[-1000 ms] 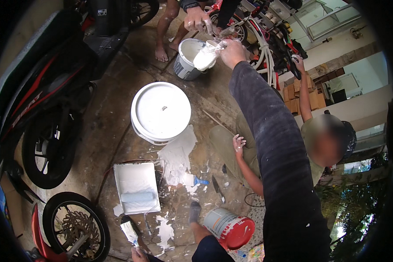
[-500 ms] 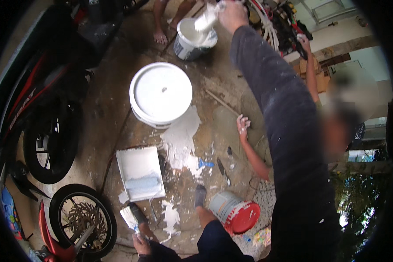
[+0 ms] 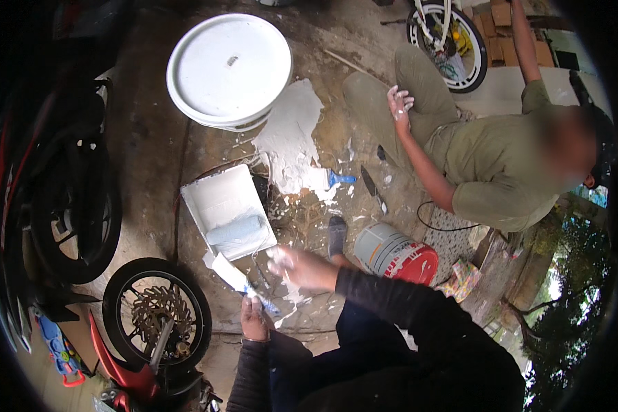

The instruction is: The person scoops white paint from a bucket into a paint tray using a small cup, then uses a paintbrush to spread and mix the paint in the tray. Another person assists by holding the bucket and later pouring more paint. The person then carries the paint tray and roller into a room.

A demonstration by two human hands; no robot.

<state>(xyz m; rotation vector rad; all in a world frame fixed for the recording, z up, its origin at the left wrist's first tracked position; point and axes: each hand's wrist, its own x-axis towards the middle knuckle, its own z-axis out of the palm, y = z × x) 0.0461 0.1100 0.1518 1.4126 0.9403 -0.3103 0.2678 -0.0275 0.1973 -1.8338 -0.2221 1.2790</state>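
My left hand [image 3: 254, 321] is closed around a wide paintbrush, its bristles [image 3: 231, 273] coated white and pointing toward the paint tray. My right hand [image 3: 303, 268], smeared by motion and spotted white, is just right of that brush; its fingers are too blurred to show whether anything is in them. The white paint tray [image 3: 216, 189] lies beyond both hands. A pale blue roller [image 3: 235, 232] rests in its near end. Farther right, another paintbrush with a blue handle [image 3: 342, 179] lies on the floor beside spilled white paint [image 3: 292, 130].
A large lidded white tub [image 3: 228, 65] stands behind the tray. A grey bucket with a red end [image 3: 390, 253] lies to the right, near a dark-bladed tool [image 3: 371, 185]. Motorbike wheels [image 3: 159, 323] crowd the left. A person in olive clothes [image 3: 491, 165] sits at right.
My right hand has come back from the far paint bucket, where it held something white, down near the left hand's brush. The view has shifted, and that bucket is mostly out of sight.
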